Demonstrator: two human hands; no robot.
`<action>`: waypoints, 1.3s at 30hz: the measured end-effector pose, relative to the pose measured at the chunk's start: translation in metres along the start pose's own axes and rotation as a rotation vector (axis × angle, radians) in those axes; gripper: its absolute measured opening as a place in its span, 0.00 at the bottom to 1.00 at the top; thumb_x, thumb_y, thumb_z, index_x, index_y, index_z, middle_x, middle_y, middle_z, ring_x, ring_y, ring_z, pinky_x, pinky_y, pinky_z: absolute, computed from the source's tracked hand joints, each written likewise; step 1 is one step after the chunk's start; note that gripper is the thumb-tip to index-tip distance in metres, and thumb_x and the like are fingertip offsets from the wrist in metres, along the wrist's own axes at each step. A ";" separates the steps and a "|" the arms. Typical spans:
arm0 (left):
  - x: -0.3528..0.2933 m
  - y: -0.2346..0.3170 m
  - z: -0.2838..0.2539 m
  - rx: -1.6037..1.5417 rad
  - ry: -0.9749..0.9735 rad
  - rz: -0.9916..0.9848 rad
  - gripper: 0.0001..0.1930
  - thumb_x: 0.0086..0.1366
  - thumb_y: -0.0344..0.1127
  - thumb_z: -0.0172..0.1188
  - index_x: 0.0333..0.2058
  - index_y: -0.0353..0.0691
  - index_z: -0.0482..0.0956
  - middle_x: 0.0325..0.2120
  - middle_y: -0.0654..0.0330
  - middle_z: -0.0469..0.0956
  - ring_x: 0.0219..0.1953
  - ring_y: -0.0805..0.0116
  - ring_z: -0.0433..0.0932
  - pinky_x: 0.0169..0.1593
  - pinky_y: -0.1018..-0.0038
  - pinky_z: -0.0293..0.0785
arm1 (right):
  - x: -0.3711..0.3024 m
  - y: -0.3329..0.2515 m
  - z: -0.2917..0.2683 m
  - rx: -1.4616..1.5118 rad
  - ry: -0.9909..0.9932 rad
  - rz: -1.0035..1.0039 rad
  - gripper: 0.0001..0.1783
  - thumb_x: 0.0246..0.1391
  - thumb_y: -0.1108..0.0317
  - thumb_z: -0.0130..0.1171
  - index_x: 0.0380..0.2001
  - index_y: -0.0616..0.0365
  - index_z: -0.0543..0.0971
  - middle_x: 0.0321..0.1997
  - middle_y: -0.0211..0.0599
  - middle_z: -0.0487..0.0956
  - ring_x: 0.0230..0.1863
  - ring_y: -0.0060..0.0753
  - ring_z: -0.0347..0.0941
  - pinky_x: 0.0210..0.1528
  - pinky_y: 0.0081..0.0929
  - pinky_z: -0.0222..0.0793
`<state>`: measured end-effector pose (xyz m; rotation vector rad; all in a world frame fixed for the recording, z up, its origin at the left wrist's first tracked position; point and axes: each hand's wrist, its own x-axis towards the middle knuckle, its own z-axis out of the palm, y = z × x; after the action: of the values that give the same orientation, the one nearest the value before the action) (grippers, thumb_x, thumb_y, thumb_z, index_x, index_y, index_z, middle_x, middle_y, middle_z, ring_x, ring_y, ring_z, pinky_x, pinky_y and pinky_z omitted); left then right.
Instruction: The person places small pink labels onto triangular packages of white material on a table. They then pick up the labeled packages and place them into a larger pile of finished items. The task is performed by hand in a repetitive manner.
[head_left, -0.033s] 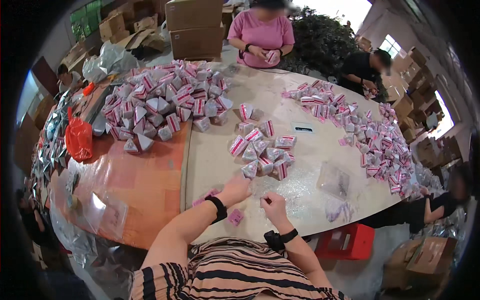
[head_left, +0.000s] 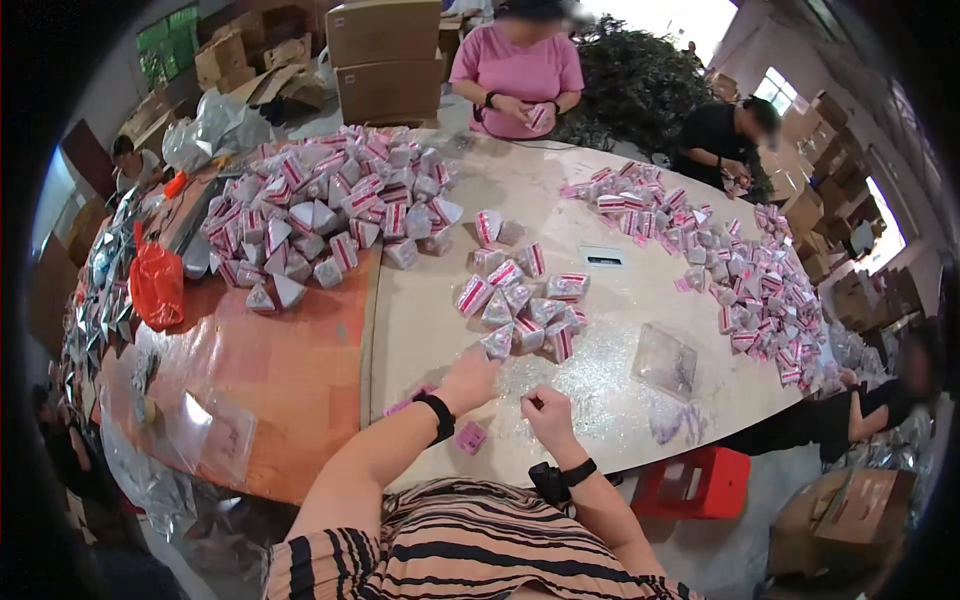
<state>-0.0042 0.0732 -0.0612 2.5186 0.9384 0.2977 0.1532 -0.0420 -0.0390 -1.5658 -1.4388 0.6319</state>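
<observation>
My left hand (head_left: 468, 384) reaches in over the table, its back turned up and its fingertips hidden. Just beyond them lies a clear-wrapped, wedge-shaped package (head_left: 498, 341) with a pink and white band; whether I touch or grip it does not show. To the right, my right hand (head_left: 549, 414) is curled closed above the table, and anything inside it is too small to make out. A cluster of similar wedge packages (head_left: 516, 297) sits beyond both hands. Close to my left wrist lie a small stack of pink labels (head_left: 408, 400) and another pink label piece (head_left: 471, 437).
A big heap of packages (head_left: 330, 200) covers the far left, and another pile (head_left: 765, 290) the right. A red plastic bag (head_left: 157, 285) lies left; a clear plastic box or bag (head_left: 665, 362) right. A red stool (head_left: 695, 483) stands below the edge. Other people work around the table.
The view has shifted very slightly. Both hands and the packages keep practically the same places.
</observation>
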 end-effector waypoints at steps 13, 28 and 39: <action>-0.008 0.036 -0.015 -0.092 0.249 0.243 0.09 0.56 0.35 0.54 0.35 0.41 0.76 0.35 0.56 0.74 0.42 0.57 0.71 0.44 0.60 0.66 | 0.007 0.000 -0.008 -0.150 -0.052 -0.040 0.05 0.43 0.72 0.58 0.25 0.63 0.78 0.21 0.42 0.76 0.22 0.35 0.74 0.26 0.30 0.67; -0.017 0.008 -0.003 -0.898 -0.244 -0.253 0.08 0.59 0.33 0.54 0.26 0.34 0.75 0.23 0.60 0.76 0.29 0.73 0.76 0.35 0.76 0.71 | 0.003 -0.001 0.006 -0.069 -0.058 -0.140 0.05 0.44 0.71 0.59 0.24 0.62 0.77 0.22 0.42 0.74 0.25 0.41 0.71 0.27 0.32 0.66; -0.006 0.010 0.005 -1.053 -0.455 -0.479 0.10 0.59 0.36 0.55 0.28 0.35 0.77 0.25 0.57 0.77 0.27 0.69 0.76 0.32 0.75 0.72 | -0.008 0.003 0.008 -0.222 -0.023 -0.176 0.02 0.40 0.73 0.55 0.21 0.59 0.73 0.23 0.43 0.73 0.28 0.48 0.71 0.30 0.39 0.68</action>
<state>-0.0011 0.0607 -0.0612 1.2793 0.8400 0.0262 0.1466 -0.0474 -0.0470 -1.5808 -1.6891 0.3979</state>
